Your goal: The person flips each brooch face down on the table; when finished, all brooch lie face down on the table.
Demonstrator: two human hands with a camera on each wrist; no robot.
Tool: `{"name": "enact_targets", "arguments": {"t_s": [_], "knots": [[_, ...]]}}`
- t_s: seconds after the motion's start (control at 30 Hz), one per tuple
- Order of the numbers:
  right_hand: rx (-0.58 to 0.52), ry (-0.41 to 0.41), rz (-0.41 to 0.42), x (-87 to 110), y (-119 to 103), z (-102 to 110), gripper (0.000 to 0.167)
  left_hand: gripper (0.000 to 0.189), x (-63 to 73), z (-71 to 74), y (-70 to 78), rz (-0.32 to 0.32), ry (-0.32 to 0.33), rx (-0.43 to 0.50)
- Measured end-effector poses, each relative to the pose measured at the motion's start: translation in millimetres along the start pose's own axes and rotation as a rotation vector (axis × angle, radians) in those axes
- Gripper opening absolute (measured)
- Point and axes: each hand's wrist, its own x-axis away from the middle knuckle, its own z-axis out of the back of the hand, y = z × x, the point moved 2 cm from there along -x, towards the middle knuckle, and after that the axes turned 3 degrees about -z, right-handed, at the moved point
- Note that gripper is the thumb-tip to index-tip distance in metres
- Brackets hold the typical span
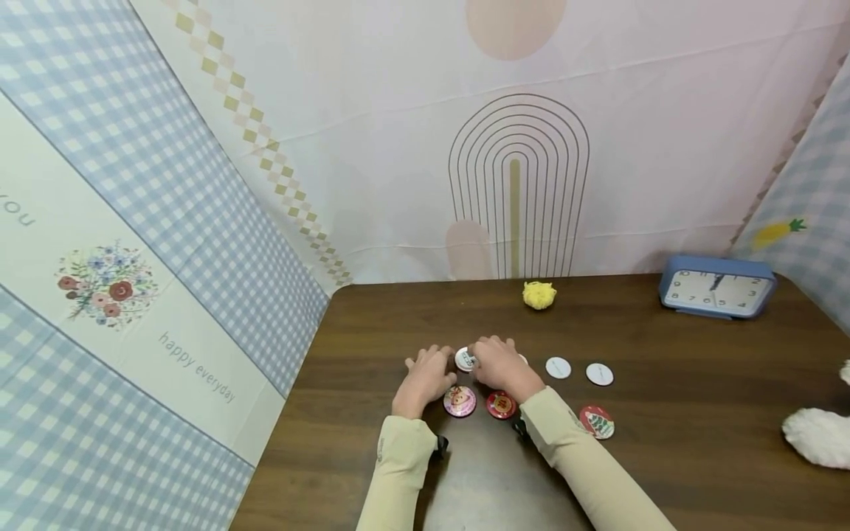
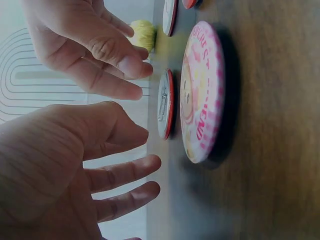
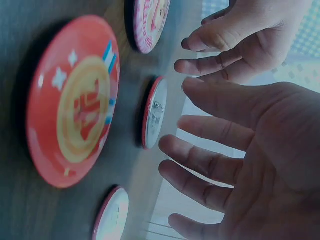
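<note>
My left hand (image 1: 428,375) hovers just left of a pin-back badge (image 1: 464,360) lying face down, fingers loosely bent and holding nothing. On that badge's other side is my right hand (image 1: 499,365), its fingers spread in the right wrist view and also holding nothing. The badge's white back and metal pin show in the left wrist view. Nearer me lie two face-up badges: a pink one (image 2: 204,95) with a cartoon figure and lettering, and a red one (image 3: 74,102) with a yellow circle. My right hand partly covers another white-backed badge (image 1: 523,359) in the head view.
Two more face-down badges, one white back (image 1: 558,367) and another white back (image 1: 600,374), lie to the right. A Christmas-tree badge (image 1: 597,422) sits near my right sleeve. Farther back are a yellow fuzzy ball (image 1: 539,295) and a blue clock (image 1: 717,287). White fluffy material (image 1: 818,438) is at the right edge.
</note>
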Motion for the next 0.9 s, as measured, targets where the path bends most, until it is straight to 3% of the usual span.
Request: {"name": "enact_targets", "arguments": {"t_s": [0.13,0.5,0.9], "knots": [[-0.002,-0.021,0.017,1.9,-3,-3,0.013,0.034,6.1,-0.5,1.9,0.0,-0.008,-0.015],[-0.013,-0.056,0.093,12.5,-13,-5,0.015,0.031,27.0,1.7,2.1,-0.017,-0.022,-0.011],[-0.025,-0.03,0.151,24.9,-21,-14,0.029,0.043,41.2,-3.9,7.4,-0.05,-0.026,-0.046]]}}
